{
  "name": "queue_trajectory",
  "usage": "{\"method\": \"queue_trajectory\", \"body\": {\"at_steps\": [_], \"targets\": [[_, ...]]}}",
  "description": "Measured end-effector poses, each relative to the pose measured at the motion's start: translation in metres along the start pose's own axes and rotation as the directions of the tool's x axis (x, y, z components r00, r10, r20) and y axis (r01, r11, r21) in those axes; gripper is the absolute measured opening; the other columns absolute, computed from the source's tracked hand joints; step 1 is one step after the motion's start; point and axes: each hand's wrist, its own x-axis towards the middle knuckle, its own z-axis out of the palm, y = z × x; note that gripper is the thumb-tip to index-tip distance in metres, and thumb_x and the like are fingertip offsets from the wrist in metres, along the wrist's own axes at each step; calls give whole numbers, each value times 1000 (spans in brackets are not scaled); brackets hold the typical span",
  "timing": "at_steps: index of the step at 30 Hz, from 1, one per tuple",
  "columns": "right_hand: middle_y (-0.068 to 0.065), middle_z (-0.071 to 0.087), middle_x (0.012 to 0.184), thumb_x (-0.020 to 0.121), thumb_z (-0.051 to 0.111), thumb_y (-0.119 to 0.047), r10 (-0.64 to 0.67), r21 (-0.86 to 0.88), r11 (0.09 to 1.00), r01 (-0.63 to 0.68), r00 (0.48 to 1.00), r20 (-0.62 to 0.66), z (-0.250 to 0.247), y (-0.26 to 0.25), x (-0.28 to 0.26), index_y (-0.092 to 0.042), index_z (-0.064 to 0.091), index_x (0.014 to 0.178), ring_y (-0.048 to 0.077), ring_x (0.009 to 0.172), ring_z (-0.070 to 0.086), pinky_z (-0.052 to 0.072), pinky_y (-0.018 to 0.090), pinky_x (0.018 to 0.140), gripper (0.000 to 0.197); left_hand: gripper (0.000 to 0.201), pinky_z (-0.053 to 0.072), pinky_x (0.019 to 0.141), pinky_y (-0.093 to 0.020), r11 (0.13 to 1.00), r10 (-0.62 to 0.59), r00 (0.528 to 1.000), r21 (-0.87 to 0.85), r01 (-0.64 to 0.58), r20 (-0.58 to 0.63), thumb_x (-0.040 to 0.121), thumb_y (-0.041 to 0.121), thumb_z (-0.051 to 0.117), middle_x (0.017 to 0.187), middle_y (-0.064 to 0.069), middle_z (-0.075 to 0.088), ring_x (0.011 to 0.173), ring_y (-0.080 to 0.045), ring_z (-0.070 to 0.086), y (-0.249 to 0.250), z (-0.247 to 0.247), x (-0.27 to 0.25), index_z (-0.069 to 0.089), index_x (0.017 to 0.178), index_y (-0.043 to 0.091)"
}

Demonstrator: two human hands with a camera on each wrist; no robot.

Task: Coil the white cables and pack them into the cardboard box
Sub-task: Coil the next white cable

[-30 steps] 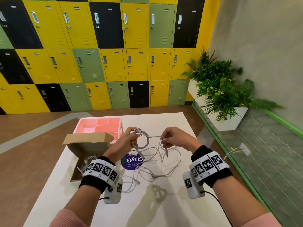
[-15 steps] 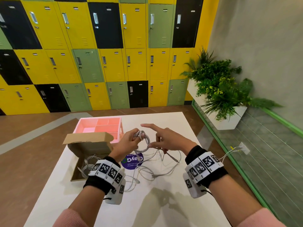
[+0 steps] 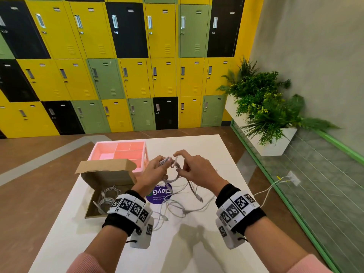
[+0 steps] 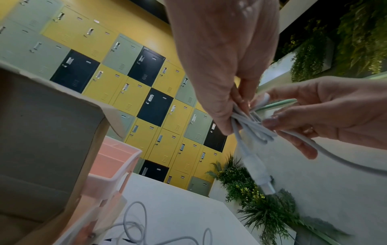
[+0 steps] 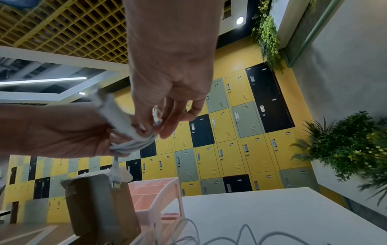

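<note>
our left hand (image 3: pixel 154 173) grips the coil (image 4: pixel 254 128) above the table (image 3: pixel 197 249); our right hand (image 3: pixel 194 169) pinches its loose strand. more cables (image 3: pixel 107 200) lie in the box (image 3: pixel 110 174).

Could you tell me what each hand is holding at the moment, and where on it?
The left hand pinches the coiled loops of a white cable where they bunch together. The right hand holds the same cable's loose strand beside the coil.

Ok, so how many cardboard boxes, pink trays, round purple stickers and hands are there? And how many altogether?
cardboard box: 1
pink tray: 1
purple sticker: 1
hands: 2, the left hand and the right hand
Total: 5
The white cables are too tangled to count.
</note>
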Motion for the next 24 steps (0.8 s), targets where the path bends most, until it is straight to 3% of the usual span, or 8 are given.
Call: {"method": "queue_trajectory", "body": {"at_steps": [4,7,9,11,13,18,21,24], "targets": [[-10,52,71,92,57,-27,65,56,996,-66,998,27,6,5,4,-17,49,124,15,69,49,35,30,60,35,19,32,46,-17,990,-26,999,-140,32,43,96,22,54,60,5,34,49,-6,31,1,-1,0,56,95,3],[-7,54,77,95,53,-28,87,115,988,-98,991,97,9,8,7,-12,51,124,15,72,50,37,29,63,34,35,37,49,-18,997,-15,993,-78,24,118,82,26,68,61,6,46,51,-4,41,2,-5,-2,56,100,0],[-9,53,73,96,53,-29,91,174,978,-116,985,146,11,10,7,-11,52,125,11,67,49,36,24,60,34,42,38,52,-23,999,-17,990,-28,21,142,75,22,75,55,8,43,51,-6,43,1,-8,-2,55,103,-2],[-10,52,68,96,53,-28,87,228,965,-127,980,176,10,10,8,-10,53,124,5,62,48,36,19,56,34,41,36,53,-24,1000,-8,993,-24,11,122,75,18,74,50,12,39,48,-4,41,-1,-10,-1,54,102,-4],[-6,55,69,96,52,-27,76,267,955,-126,979,189,9,9,8,-10,53,124,6,62,49,38,21,58,33,34,35,52,-23,1000,20,997,-8,-19,76,80,15,71,47,11,46,47,-2,43,-1,-9,-2,54,101,-6],[0,58,78,95,54,-28,81,322,933,-159,966,244,6,11,10,-10,53,126,10,68,51,40,21,61,35,32,37,51,-24,997,72,997,28,-73,27,82,16,71,63,4,64,57,-12,50,2,-7,-4,56,98,-6],[-1,58,78,95,55,-28,98,353,915,-194,957,272,6,10,9,-9,46,135,7,67,51,39,18,61,44,29,32,43,-20,993,111,994,51,-110,-22,82,17,70,57,5,60,47,-6,43,3,-4,-4,57,93,-6],[-2,58,77,95,55,-26,111,414,885,-215,959,259,8,6,8,-9,21,150,6,67,52,40,20,64,67,30,27,40,-20,987,158,982,55,-154,-101,79,23,72,53,8,53,43,-6,36,2,2,-1,58,86,-3]]}}
